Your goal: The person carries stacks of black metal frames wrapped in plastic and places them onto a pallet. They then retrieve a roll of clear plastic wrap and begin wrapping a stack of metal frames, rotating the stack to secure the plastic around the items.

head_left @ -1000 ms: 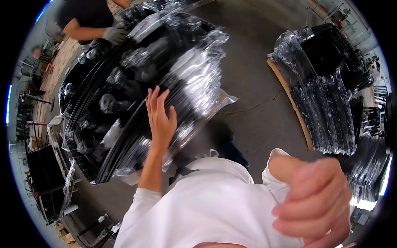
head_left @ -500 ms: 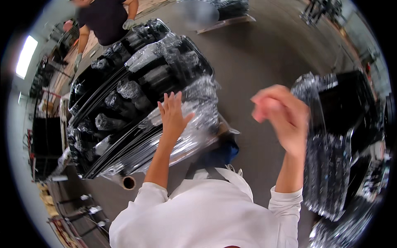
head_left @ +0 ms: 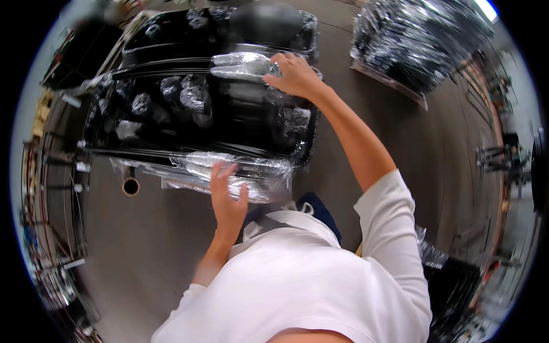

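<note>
Black wrapped stack [head_left: 243, 131]: under both hands, far side blurred.
Right hand [head_left: 294, 76]: fingers bent over clear wrap [head_left: 240, 67] (grip unclear).
Left hand [head_left: 227, 200]: fingers apart, near edge.
Room: grey floor [head_left: 143, 246], wrapped load [head_left: 417, 43] beyond.

Whether the left grip [head_left: 227, 201] touches the clear film [head_left: 264, 191] cannot be told, a blurred dark oval [head_left: 266, 26] beyond the right grip [head_left: 294, 77] masks part of the black bundle [head_left: 166, 41], and right of that grip the wrapped stack [head_left: 417, 43] is cut off by the top edge.
</note>
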`<action>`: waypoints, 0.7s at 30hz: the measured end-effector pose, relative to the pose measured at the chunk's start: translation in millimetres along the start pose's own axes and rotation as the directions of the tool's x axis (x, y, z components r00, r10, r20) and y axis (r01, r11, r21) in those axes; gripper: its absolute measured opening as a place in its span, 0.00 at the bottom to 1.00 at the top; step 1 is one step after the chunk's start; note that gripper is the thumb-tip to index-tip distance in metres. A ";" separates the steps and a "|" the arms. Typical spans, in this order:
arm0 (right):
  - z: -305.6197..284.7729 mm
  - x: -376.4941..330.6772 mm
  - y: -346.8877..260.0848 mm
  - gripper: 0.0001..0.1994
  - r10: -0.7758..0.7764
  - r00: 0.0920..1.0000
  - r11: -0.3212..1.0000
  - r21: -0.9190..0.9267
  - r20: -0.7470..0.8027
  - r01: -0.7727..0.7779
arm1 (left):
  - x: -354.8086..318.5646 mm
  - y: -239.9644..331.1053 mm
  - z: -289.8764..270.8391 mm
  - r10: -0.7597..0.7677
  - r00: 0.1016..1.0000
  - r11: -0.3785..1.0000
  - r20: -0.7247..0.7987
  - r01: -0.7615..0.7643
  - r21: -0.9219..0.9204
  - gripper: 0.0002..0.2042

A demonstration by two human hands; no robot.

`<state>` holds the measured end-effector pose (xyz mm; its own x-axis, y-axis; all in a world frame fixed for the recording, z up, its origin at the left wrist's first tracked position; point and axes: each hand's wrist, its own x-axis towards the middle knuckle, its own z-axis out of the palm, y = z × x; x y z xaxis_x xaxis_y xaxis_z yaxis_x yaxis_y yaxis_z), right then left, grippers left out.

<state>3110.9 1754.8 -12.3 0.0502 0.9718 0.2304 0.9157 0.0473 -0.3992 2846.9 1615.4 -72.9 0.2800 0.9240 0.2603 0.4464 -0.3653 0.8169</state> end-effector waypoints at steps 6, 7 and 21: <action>42.0 94.1 10.8 0.44 -0.227 0.895 0.942 -0.147 0.384 0.302 | -28.9 2.0 59.6 -0.732 0.550 0.639 -0.401 0.352 -0.684 0.32; 42.6 96.0 15.7 0.45 -0.257 0.862 0.937 -0.107 0.437 0.334 | -22.0 12.5 72.1 -0.751 0.499 0.633 -0.433 0.356 -0.688 0.33; 39.3 118.8 45.9 0.46 -0.404 0.719 0.915 0.268 0.566 0.303 | 39.2 41.5 112.4 -0.680 0.273 0.626 -0.681 0.699 -0.345 0.44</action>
<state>3143.2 1881.5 -38.1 -0.5593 0.8103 -0.1750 0.7456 0.3994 -0.5335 2971.9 1623.8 -86.6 -0.8056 0.5772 -0.1336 0.1822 0.4558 0.8712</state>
